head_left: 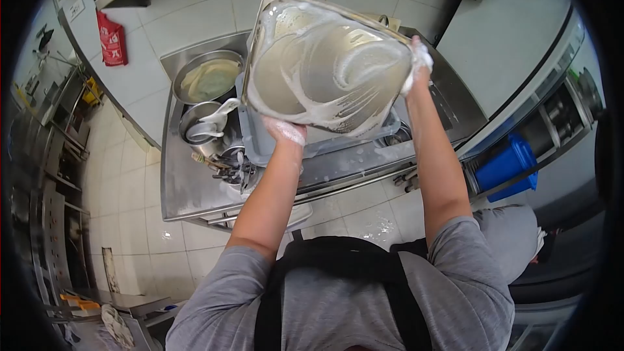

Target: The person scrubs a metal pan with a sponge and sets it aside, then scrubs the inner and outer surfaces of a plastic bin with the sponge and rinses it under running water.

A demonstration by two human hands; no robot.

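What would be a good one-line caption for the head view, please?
Left hand and right hand, both soapy, hold a suds-streaked metal tray above a steel counter.

I see one camera, worn on the person's head, looking forward and steeply down from close above: grey shirt (338,299) nearest at six o'clock, metal counter (188,198) toward twelve, tiled wall (195,16) beyond.

White tiles (192,16) line the wall and floor (133,201).
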